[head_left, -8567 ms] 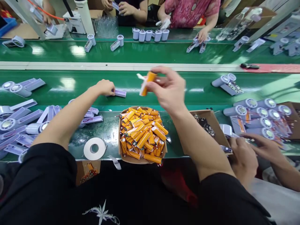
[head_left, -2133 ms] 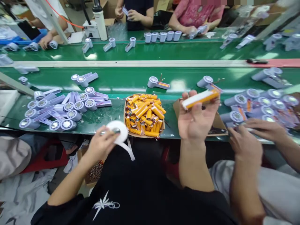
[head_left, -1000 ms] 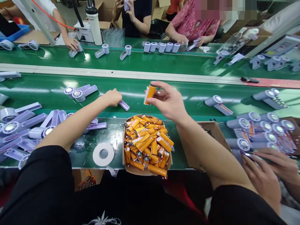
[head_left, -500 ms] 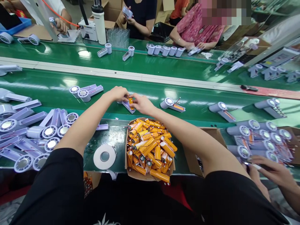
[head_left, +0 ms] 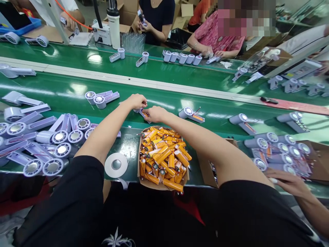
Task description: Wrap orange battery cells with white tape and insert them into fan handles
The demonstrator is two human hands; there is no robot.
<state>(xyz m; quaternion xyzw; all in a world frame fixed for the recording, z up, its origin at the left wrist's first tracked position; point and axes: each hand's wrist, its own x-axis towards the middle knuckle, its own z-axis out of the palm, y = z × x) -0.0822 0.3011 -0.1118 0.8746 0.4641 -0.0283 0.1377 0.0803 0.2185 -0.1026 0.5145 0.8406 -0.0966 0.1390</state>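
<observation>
Nearest us, a white tape roll (head_left: 109, 166) is lying flat beside a carton (head_left: 154, 186) heaped with orange cells (head_left: 164, 156); their wrappers are carrying marks too small for us to read. Beyond it, on the green belt (head_left: 164, 94), a lilac housing (head_left: 142, 114) is lying just left of our right hand (head_left: 156, 114), the nearer one, its long axis slanting from far left to near right, orange showing in its channel. Our right fingers are touching its near end; whether they are gripping, we cannot tell. Our left hand (head_left: 137, 101) is hanging at the far end, fingers bunched, their hold hidden from us. Farthest, a row of pale units (head_left: 183, 59) is showing us no readable brand.
</observation>
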